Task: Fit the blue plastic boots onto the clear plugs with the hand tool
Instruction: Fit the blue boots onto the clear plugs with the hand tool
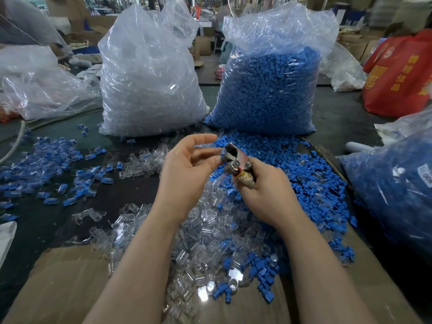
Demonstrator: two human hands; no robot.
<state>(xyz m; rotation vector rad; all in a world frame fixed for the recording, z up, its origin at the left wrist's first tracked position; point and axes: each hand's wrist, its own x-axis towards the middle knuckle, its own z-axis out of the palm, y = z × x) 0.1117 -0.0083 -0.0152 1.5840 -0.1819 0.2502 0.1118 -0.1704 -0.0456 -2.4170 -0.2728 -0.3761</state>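
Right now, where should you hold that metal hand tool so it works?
By its wrapped handles, from below and the right, as the right hand does. The hand tool tilts up-left, so its metal head stays clear for the left hand to feed parts.

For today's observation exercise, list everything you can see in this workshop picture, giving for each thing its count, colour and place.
Bag of plugs: one, clear, back centre-left.
Bag of boots: one, blue, back centre-right.
Second bag of boots: one, blue, right edge.
Loose boots: many, blue, right of the hands.
Loose plugs: many, clear, under the hands.
Fitted pieces: many, blue and clear, left.
Red bag: one, far right.
Cardboard: brown, near edge.
Hand tool: one, metal, gripped by right hand.
Left hand: fingers relaxed beside the tool's tip.
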